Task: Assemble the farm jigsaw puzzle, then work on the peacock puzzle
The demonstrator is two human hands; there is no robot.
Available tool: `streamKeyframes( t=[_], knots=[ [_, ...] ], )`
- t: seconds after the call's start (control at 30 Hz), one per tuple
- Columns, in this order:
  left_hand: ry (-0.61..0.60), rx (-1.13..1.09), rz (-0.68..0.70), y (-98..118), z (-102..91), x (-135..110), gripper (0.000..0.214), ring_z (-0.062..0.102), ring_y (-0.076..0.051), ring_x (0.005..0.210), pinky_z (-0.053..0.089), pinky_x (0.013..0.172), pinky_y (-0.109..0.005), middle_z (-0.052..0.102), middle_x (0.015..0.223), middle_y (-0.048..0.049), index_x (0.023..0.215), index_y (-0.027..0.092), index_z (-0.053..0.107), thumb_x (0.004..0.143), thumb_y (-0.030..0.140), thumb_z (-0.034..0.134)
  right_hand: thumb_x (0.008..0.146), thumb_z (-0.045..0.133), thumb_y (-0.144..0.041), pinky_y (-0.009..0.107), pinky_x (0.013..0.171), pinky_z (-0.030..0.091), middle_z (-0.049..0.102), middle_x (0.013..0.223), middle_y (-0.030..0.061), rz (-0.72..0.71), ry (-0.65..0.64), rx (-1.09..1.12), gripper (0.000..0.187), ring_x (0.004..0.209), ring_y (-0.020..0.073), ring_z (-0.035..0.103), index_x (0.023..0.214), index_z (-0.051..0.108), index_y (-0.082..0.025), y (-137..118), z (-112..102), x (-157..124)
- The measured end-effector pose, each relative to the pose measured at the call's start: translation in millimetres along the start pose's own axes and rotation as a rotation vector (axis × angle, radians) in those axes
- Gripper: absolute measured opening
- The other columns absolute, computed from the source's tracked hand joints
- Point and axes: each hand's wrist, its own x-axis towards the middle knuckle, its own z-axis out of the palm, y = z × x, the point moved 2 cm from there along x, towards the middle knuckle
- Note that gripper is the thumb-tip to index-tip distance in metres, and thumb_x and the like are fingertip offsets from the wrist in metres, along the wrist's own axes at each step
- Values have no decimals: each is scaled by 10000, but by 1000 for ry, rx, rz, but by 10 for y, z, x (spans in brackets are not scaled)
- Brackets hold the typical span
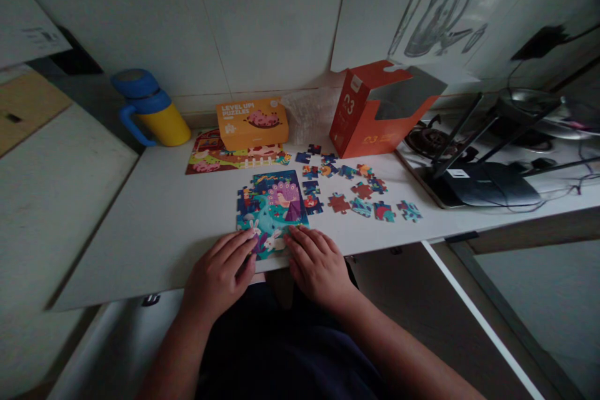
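A partly joined jigsaw puzzle (269, 203) with a purple peacock and white rabbits lies near the front edge of the counter. My left hand (220, 272) rests at its lower left corner, fingers laid over the edge and the thumb apart from them. At the lower right corner, my right hand (321, 262) lies with its fingers flat on the puzzle. Both hands hide parts of the bottom rows. Several loose puzzle pieces (338, 202) are scattered to the right, and a few dark blue and red ones (312, 203) lie close to the puzzle's right side.
Behind are a finished-looking farm puzzle (210, 159), an orange puzzle box (253, 125), bubble wrap (309, 115) and a larger open red-orange box (365, 119). A blue-yellow thermos (159, 112) stands left. A black router (482, 184) with antennas sits right, before a gas burner (434, 140).
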Motion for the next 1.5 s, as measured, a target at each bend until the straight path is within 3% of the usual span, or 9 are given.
streamKeyframes(
  t=[0.27,1.5],
  knots=[
    [4,6,4,1,-1,1,413,711,-280,1247,619,1080,-485,740,1403,-72,1374,237,690,974,137,665,1054,603,-295,433,1177,406,660,1537,69,-10,46,-11,420,1390,254,590,1461,657,-206,-15,-32,18],
    [-1,10,4,-1,-9,6,426,710,-278,1253,621,1081,-488,738,1407,-72,1385,234,681,969,140,671,1047,608,-296,443,1186,414,637,1562,74,1,6,0,456,1416,259,579,1497,634,-228,-9,-3,-1]
  ],
)
